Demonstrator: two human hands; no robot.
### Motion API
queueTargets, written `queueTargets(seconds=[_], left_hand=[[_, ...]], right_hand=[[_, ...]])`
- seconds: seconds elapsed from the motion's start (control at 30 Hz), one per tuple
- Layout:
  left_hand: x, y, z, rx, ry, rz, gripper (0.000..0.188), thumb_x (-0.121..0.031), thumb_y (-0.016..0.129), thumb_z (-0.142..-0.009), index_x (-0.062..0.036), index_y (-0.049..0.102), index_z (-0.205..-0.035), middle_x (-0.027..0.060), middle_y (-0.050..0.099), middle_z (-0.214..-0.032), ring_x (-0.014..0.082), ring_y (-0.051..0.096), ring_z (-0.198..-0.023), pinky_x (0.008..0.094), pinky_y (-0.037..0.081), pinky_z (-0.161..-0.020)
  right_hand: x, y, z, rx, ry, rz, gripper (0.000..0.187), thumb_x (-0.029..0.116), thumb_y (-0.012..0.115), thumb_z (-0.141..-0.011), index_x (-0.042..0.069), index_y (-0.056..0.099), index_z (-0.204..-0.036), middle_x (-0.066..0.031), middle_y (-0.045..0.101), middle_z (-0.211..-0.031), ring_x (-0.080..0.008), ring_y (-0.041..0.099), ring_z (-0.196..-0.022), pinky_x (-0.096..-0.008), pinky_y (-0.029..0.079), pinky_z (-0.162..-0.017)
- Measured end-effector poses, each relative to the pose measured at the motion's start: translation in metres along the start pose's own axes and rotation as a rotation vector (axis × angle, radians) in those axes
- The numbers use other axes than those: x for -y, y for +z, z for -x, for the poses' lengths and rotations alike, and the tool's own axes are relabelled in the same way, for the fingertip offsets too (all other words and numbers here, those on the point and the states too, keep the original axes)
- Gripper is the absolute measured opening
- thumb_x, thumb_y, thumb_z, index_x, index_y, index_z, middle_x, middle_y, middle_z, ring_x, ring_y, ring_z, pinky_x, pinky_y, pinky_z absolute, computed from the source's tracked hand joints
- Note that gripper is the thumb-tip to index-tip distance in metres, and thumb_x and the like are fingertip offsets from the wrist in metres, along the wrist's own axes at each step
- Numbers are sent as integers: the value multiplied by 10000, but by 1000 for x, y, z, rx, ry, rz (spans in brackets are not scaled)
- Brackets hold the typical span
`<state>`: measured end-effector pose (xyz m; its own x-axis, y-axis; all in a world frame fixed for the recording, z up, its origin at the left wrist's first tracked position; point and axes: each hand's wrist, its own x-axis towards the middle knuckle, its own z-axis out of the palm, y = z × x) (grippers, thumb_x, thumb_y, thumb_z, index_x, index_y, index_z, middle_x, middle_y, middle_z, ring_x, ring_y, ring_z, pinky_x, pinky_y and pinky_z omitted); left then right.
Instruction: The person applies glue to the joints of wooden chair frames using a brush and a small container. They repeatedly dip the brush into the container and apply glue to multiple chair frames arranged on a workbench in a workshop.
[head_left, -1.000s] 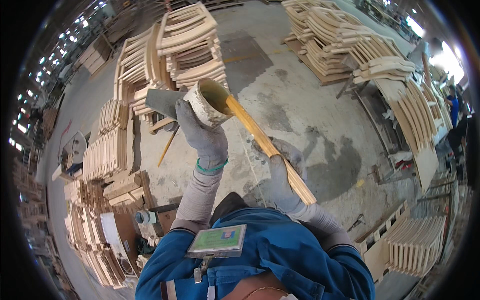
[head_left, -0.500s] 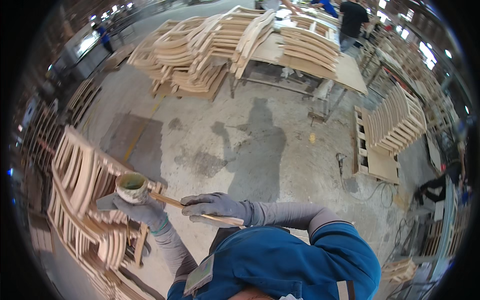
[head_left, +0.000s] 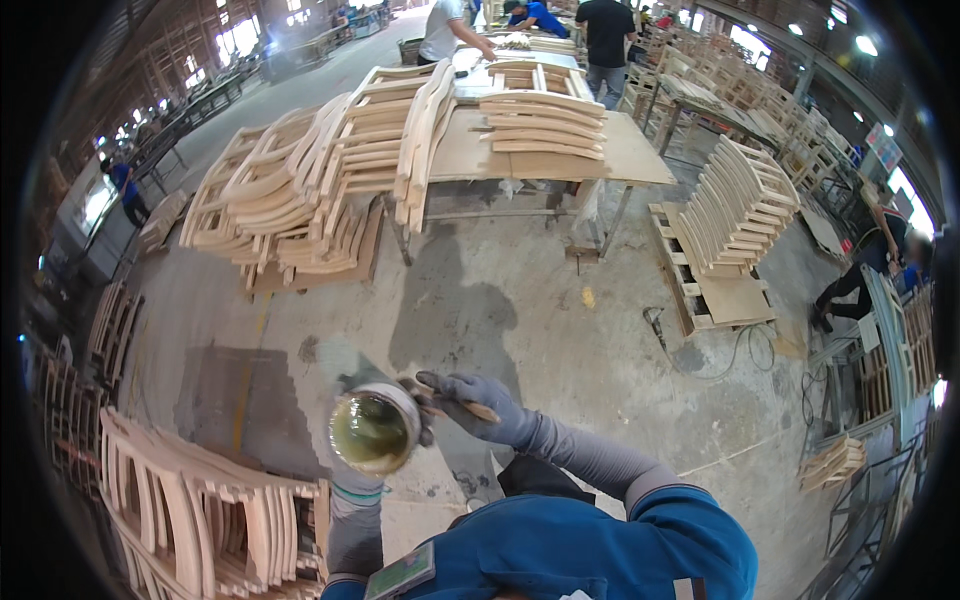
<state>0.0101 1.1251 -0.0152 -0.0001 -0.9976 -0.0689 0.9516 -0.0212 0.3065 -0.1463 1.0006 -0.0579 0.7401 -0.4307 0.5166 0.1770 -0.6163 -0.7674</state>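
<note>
A round pot [head_left: 372,432] with yellow-green liquid inside is in my left hand [head_left: 427,424], whose gloved fingers curl round its far side. The pot tips so that its mouth faces me. Beyond its rim a flat greyish sheet or blade [head_left: 348,362] sticks out, blurred; I cannot tell how it is held. Just right of the pot, my right hand [head_left: 495,408], also in a grey glove, is closed on a thin wooden stick [head_left: 480,410]. The stick's far end is beside the pot and the left fingers; whether it touches the pot cannot be made out.
Curved wooden chair frames [head_left: 210,500] stand stacked at the near left. Across the floor, a table [head_left: 640,150] carries more frames [head_left: 545,125]. To the right, a pallet [head_left: 690,290] bears another stack. A corded tool [head_left: 655,325] lies on the floor. Several people work farther off.
The view has swung up and leftward objects have shifted. My left hand has brought the pot right and nearer my right hand, tipping its mouth toward me. The stick now shows less of its length.
</note>
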Motion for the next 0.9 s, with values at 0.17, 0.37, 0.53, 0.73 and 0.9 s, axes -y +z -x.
queueTargets(seconds=[0.17, 0.37, 0.53, 0.73, 0.9], left_hand=[[6, 8, -92, -72, -283, -81, 867, -657, 294, -808, 134, 449, -1126, 355, 534, -974, 473, 586, -781, 527, 525, -621], [3, -4, -209, 13, -263, 59, 860, -657, 367, -817, 70, 366, -1277, 344, 377, -1255, 469, 541, -968, 555, 492, -771], [24, 20, -315, 11, -14, -41, 745, -568, 328, -888, -18, 241, -1383, 207, 372, -1341, 445, 528, -1032, 557, 484, -812], [40, 57, -412, -67, 35, -129, 703, -536, 285, -903, -21, 246, -1380, 197, 502, -1217, 392, 576, -982, 521, 529, -761], [35, 49, -473, -29, 8, -111, 728, -547, 288, -897, -2, 229, -1375, 213, 495, -1214, 420, 570, -982, 518, 536, -740]], right_hand=[[-50, -51, -41, 173, -48, -84, 315, 226, 576, -786, 45, 528, -1040, -155, 554, -931, -349, 542, -889, -399, 441, -749], [-135, -126, -98, -437, 204, -326, 283, 250, 525, -882, 50, 528, -1082, -104, 590, -994, -222, 585, -831, -332, 464, -742], [-168, -218, -154, -777, 377, -652, 276, 211, 470, -935, 64, 493, -1167, -77, 584, -1041, -163, 589, -840, -261, 474, -726], [-203, -281, -168, -627, 267, -690, 368, 127, 556, -887, 18, 458, -1223, -97, 565, -1108, -103, 556, -873, -226, 482, -640], [-242, -340, -170, -695, 262, -641, 618, 62, 649, -806, 21, 349, -1344, -115, 520, -1214, -92, 561, -777, -213, 480, -562]])
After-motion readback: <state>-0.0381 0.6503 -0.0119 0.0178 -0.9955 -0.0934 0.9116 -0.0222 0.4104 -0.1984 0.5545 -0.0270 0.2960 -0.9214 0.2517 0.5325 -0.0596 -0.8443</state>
